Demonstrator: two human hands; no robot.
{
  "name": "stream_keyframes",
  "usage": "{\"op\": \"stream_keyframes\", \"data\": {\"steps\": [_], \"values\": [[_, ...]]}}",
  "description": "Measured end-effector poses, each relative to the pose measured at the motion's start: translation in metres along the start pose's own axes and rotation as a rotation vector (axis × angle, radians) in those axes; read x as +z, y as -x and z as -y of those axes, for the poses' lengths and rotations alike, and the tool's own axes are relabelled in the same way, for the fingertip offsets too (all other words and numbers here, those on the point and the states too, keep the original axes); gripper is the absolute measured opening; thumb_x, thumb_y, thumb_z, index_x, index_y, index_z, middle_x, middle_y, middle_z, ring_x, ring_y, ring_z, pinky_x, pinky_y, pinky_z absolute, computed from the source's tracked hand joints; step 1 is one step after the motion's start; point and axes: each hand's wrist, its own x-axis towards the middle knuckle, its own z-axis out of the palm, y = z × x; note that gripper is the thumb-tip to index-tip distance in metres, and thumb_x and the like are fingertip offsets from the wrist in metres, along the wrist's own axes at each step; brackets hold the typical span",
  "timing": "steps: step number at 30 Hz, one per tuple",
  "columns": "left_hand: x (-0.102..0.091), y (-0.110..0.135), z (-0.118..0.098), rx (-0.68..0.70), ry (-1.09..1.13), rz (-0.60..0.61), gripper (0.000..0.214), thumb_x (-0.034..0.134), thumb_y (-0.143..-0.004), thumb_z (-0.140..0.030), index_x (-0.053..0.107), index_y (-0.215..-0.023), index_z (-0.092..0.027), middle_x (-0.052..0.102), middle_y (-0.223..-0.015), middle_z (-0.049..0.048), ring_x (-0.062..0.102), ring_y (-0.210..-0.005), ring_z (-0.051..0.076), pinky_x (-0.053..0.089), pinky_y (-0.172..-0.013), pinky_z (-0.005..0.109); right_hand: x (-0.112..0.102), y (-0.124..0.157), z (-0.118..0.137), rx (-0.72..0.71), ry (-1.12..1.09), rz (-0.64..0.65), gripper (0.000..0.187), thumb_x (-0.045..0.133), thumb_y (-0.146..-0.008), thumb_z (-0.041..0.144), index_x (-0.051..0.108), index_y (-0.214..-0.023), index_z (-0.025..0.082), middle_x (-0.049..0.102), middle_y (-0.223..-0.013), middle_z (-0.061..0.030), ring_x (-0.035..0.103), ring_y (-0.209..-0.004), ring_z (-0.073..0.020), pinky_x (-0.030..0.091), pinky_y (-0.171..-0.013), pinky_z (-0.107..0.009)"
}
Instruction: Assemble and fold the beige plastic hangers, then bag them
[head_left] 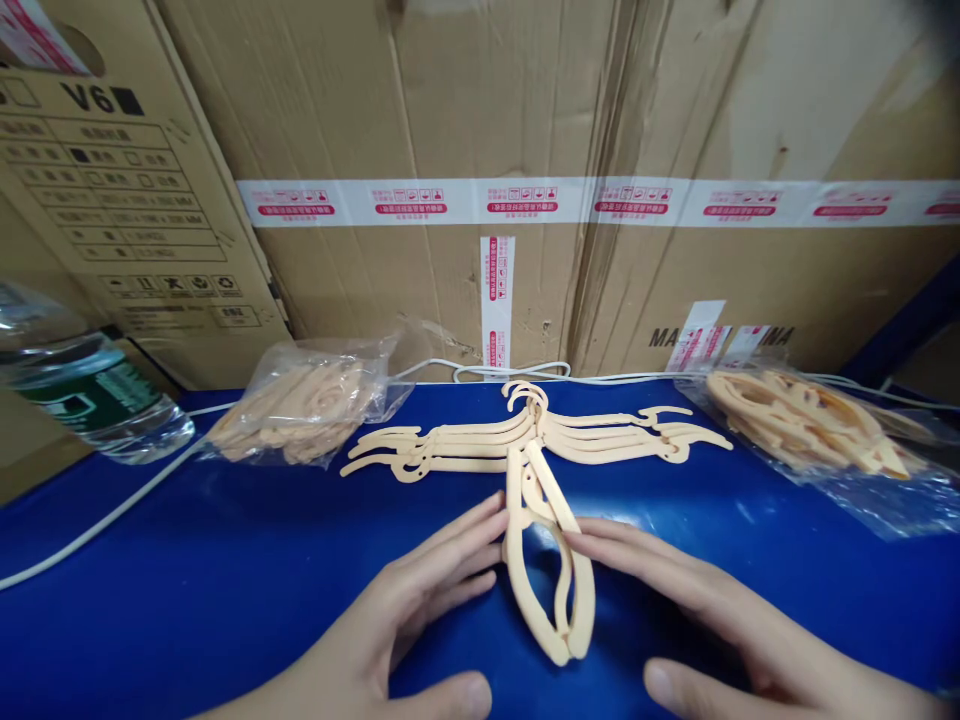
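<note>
A beige folding hanger point(584, 590) lies folded on the blue table, its arms drawn together into a narrow loop pointing towards me. My left hand point(405, 590) reaches in from the left, fingers stretched and fingertips against the hanger's left side, thumb apart. On the other side my right hand point(697, 595) has its fingertips at the hanger's right edge, fingers extended and thumb lowered. Neither hand wraps around it. Just behind, several unfolded beige hangers point(460, 464) lie stacked with arms spread left and right and hooks pointing away; the folded hanger's top end meets this stack.
Clear plastic bags with beige hanger parts lie at the left point(300, 405) and right point(799, 425). A water bottle with a green label point(97, 400) stands far left. A white cable point(112, 520) crosses the table point(247, 580). Taped cardboard boxes point(420, 290) wall off the back.
</note>
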Motion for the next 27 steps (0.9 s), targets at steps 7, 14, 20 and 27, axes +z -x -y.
{"op": "stream_keyframes", "data": {"steps": [7, 14, 20, 27], "values": [[-0.002, 0.0, 0.002, 0.059, -0.311, -0.037, 0.069, 0.065, -0.086, -0.031, 0.031, -0.143, -0.046, 0.029, -0.155, -0.0023, 0.034, -0.138, 0.028, 0.033, -0.111, 0.048, 0.004, -0.011, 0.006, -0.149, 0.312, -0.029, 0.063, 0.051, -0.092, 0.039, 0.024, -0.149, 0.034, 0.024, -0.155, 0.0007, 0.021, -0.142, -0.0286, 0.028, -0.111, -0.046], [0.003, -0.005, -0.005, 0.175, -0.754, -0.146, 0.05, 0.059, -0.082, -0.019, 0.049, -0.129, -0.034, 0.047, -0.143, 0.0013, 0.048, -0.129, 0.024, 0.043, -0.106, 0.039, 0.003, -0.011, 0.016, -0.102, 0.44, -0.057, 0.057, 0.044, -0.095, 0.043, 0.029, -0.148, 0.029, 0.028, -0.154, -0.0026, 0.025, -0.141, -0.0281, 0.03, -0.111, -0.049], [0.004, -0.007, -0.008, 0.229, -0.91, -0.157, 0.023, 0.056, -0.08, -0.018, 0.057, -0.102, -0.025, 0.061, -0.124, 0.0044, 0.055, -0.118, 0.023, 0.048, -0.099, 0.035, 0.001, -0.014, 0.013, -0.26, 0.443, -0.107, 0.054, 0.048, -0.093, 0.032, 0.038, -0.145, 0.026, 0.038, -0.15, -0.0055, 0.028, -0.139, -0.0273, 0.03, -0.112, -0.046], [0.004, -0.006, -0.009, 0.231, -0.958, -0.099, 0.026, 0.054, -0.08, -0.016, 0.057, -0.104, -0.025, 0.06, -0.124, 0.0043, 0.055, -0.118, 0.022, 0.049, -0.098, 0.034, -0.002, -0.017, 0.019, -0.209, 0.464, -0.069, 0.052, 0.046, -0.094, 0.031, 0.037, -0.146, 0.026, 0.039, -0.148, -0.0047, 0.026, -0.14, -0.0259, 0.03, -0.112, -0.046]]}}
